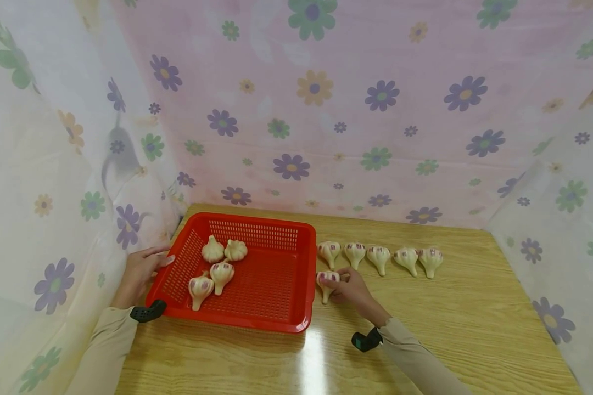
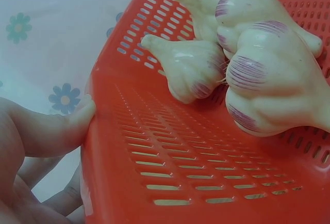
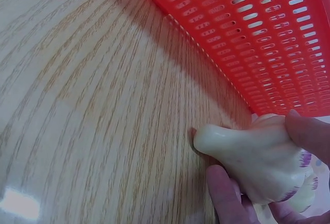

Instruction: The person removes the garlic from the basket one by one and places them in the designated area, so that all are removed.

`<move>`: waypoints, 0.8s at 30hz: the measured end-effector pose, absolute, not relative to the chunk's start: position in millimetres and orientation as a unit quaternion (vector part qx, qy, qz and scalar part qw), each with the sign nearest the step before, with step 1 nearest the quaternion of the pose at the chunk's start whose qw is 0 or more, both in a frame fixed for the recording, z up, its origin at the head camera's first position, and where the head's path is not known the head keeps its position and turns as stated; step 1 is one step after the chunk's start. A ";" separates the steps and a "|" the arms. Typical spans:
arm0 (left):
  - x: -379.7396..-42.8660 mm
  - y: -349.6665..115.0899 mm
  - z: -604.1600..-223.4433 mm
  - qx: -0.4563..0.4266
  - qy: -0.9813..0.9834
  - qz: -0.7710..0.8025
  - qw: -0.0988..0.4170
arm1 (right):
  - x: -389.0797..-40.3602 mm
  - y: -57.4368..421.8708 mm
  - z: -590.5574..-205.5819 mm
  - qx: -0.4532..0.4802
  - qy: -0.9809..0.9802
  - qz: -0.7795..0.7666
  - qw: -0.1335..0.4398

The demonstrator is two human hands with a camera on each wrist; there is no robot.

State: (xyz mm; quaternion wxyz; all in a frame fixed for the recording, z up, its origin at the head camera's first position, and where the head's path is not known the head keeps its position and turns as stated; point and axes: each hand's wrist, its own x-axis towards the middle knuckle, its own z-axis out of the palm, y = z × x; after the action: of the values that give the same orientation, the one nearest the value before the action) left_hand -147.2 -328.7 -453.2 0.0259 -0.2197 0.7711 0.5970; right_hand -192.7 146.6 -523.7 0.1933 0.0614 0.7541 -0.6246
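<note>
At the left side of the red plastic basket, my left hand holds the rim, thumb on its edge and the other fingers below it outside the wall. Several white, purple-streaked garlic bulbs lie in the basket's left half, among them one bulb near the front. My right hand grips another garlic bulb beside the basket's right wall, with thumb and fingers on either side of it. Its stem points toward the near table edge, close over the wood.
Behind my right hand, a row of several garlic bulbs runs rightward from the basket on the wooden table. A flower-patterned curtain encloses the table at the back and both sides.
</note>
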 end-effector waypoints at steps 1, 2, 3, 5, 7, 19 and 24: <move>-147.3 -328.6 -452.9 -0.219 0.771 0.597 0.027 | -192.1 146.1 -519.9 0.058 0.753 -0.625 0.196; -147.3 -328.4 -452.4 -0.218 0.770 0.599 0.027 | -192.2 145.9 -517.7 0.056 0.752 -0.626 0.198; -147.4 -328.3 -451.9 -0.217 0.769 0.601 0.028 | -192.3 145.9 -516.6 0.054 0.751 -0.628 0.200; -147.5 -328.7 -451.6 -0.214 0.767 0.604 0.029 | -193.0 145.7 -515.3 0.052 0.749 -0.629 0.200; -147.6 -328.8 -451.2 -0.214 0.768 0.603 0.030 | -195.6 146.1 -520.0 0.052 0.752 -0.627 0.197; -147.9 -328.2 -451.5 -0.227 0.769 0.597 0.035 | -198.3 145.2 -521.8 0.055 0.780 -0.599 0.171; -147.6 -327.7 -451.4 -0.227 0.770 0.595 0.038 | -197.2 144.7 -521.2 0.055 0.796 -0.580 0.164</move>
State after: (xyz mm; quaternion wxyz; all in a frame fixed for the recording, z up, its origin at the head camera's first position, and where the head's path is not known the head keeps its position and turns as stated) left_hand -147.6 -327.7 -451.4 0.0381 -0.2274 0.7696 0.5954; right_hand -197.2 144.7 -521.2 0.1638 0.0549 0.7960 -0.5800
